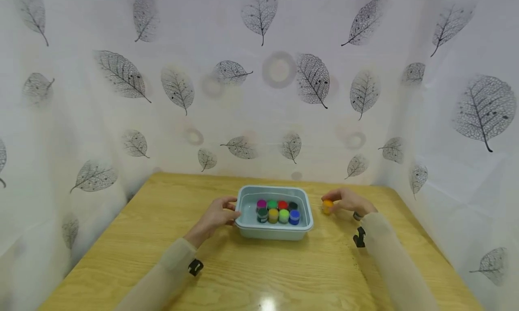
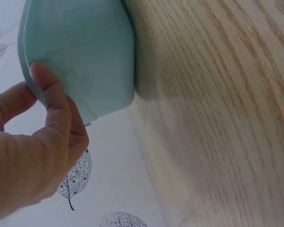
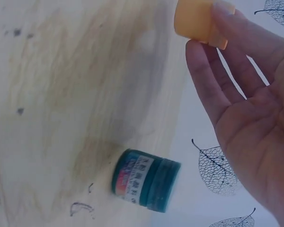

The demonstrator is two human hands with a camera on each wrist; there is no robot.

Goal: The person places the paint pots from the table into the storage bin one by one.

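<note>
A pale blue plastic basin (image 1: pixel 271 234) stands on the table with several small paint jars in two rows inside it. My left hand (image 1: pixel 216 217) pinches the basin's left rim between thumb and fingers, as the left wrist view shows close up. To the right of the basin, my right hand (image 1: pixel 349 201) holds an orange paint jar (image 1: pixel 327 207) between thumb and fingertips. A teal paint jar (image 3: pixel 144 182) with a printed label is near that hand in the right wrist view; I cannot make it out in the head view.
Inside the basin, the front row includes a blue jar (image 1: pixel 294 217) and the back row a red jar (image 1: pixel 282 205). The wooden table (image 1: pixel 259 266) has a leaf-print curtain (image 1: pixel 259 112) behind it and along both sides.
</note>
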